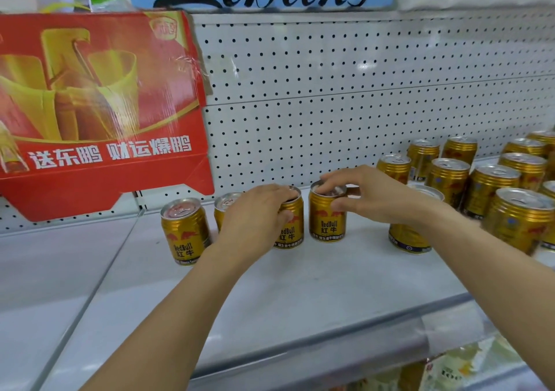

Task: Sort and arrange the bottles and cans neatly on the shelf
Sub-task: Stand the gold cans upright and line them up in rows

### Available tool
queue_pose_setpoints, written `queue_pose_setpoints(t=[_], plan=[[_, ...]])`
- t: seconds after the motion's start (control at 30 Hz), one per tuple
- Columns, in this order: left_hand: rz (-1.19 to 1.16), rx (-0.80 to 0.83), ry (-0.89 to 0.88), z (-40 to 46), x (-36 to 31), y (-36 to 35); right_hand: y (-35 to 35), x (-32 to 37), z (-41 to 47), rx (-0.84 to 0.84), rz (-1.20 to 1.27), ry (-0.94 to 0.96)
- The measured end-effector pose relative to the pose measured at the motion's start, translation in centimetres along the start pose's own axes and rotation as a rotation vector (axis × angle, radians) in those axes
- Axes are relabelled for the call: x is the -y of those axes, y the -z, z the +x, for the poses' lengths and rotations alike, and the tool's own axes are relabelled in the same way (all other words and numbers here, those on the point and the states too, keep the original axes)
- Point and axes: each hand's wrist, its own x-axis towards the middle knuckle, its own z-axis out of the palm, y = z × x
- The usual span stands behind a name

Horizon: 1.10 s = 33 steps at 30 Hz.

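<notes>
Gold cans stand on the white shelf (pixel 300 285), and you have one under each hand. Your left hand (pixel 258 210) wraps over the top and side of one can (pixel 289 231). Your right hand (pixel 369 195) rests its fingertips (pixel 326 184) on the rim of the next can (pixel 327 219), with the thumb on the side. So each grip is closed on a can. The two cans stand upright, just beside each other, near the back wall with the holes (pixel 330 90).

Two more cans are to the left: one (pixel 184 230) out in front, and one (pixel 225 207) partly hidden behind your left hand. A big bunch of cans (pixel 480 186) sits on the right, not in neat rows.

These cans look hard and smooth, so they may slip if you only pinch the top. I think they are full and a bit heavy. Hold them around the middle, or slide them along the shelf.

You have lots of open room in front of you, all the way to the shelf's front edge. Don't push a can too far forward or it could fall off. The red box (pixel 99 105) hangs over the left side, so keep your hand low there. On the right, mind the can (pixel 411 234) under your right arm. It would be easy to knock it.
</notes>
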Motion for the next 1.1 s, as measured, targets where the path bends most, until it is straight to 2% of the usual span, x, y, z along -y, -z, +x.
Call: queue_pose_setpoints(t=[0.23, 0.37, 0.53, 0.63, 0.8, 0.97, 1.1], plan=[[0.029, -0.01, -0.013, 0.2, 0.2, -0.5, 0.3, 0.8, -0.2, 0.045, 0.015, 0.019], [0.069, 0.028, -0.036, 0.0, 0.0, -0.1, 0.5, 0.7, -1.0, 0.061, -0.137, 0.013], [0.075, -0.024, -0.048, -1.1, -3.0, 0.0, 4.2, -1.8, -5.5, -0.13, -0.23, -0.021], [0.057, -0.03, -0.056, -0.2, -5.9, -0.8, 5.8, -3.9, -8.0, -0.139, -0.331, -0.099], [0.108, -0.012, 0.06, 2.2, -8.7, -2.9, 6.2, -5.5, -9.0, -0.121, -0.438, -0.171], [0.085, -0.073, 0.157, 2.4, -9.4, -3.6, 4.5, -4.8, -5.9, -0.192, -0.646, -0.071], [0.049, -0.058, 0.173, 2.4, -9.3, -3.4, 5.7, -5.8, -5.2, -0.066, -0.468, 0.026]])
